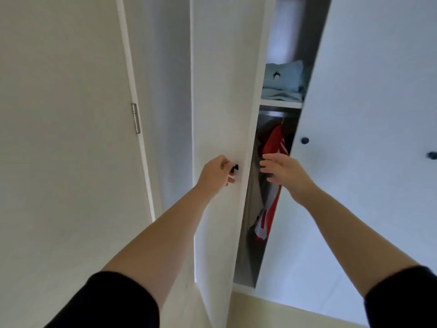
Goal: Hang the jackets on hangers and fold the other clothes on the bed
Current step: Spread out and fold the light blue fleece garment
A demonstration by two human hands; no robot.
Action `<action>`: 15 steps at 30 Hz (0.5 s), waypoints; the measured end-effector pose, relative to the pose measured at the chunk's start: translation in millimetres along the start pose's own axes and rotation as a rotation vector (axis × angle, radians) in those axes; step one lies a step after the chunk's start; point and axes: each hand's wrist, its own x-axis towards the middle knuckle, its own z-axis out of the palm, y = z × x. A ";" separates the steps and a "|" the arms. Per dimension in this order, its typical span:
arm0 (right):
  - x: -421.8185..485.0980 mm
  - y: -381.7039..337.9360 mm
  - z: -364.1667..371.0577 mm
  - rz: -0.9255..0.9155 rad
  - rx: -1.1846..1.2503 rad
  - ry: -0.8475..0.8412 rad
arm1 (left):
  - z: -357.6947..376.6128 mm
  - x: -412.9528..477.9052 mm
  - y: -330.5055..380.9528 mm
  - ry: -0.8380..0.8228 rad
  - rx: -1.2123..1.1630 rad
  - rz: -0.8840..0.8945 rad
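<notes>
Red jacket [275, 140] hangs inside wardrobe [354, 91] | I read left hand [216, 171] gripping door knob [235, 167] | right hand [283, 170] fingers spread, empty, beside jacket | teal clothes [282, 81] folded on shelf [281, 104] | bed unseen, remainder unknown

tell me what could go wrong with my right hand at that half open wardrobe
The gap is narrow: if the left hand on the knob lets the door swing back, it could pinch the right hand. Tugging the red jacket through that gap might snag it or drag it down; how it hangs is hidden.
</notes>
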 end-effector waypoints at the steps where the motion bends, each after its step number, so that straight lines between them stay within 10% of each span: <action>1: 2.9 4.1 -13.1 0.014 -0.015 0.009 | 13.7 9.8 4.5 -0.025 0.038 0.037; 6: 40.1 32.3 -69.5 0.139 0.077 0.021 | 79.7 62.4 14.8 -0.172 0.275 0.142; 15: 163.2 95.9 -162.3 -0.062 -0.520 0.277 | 155.6 177.7 28.8 -0.215 0.500 0.220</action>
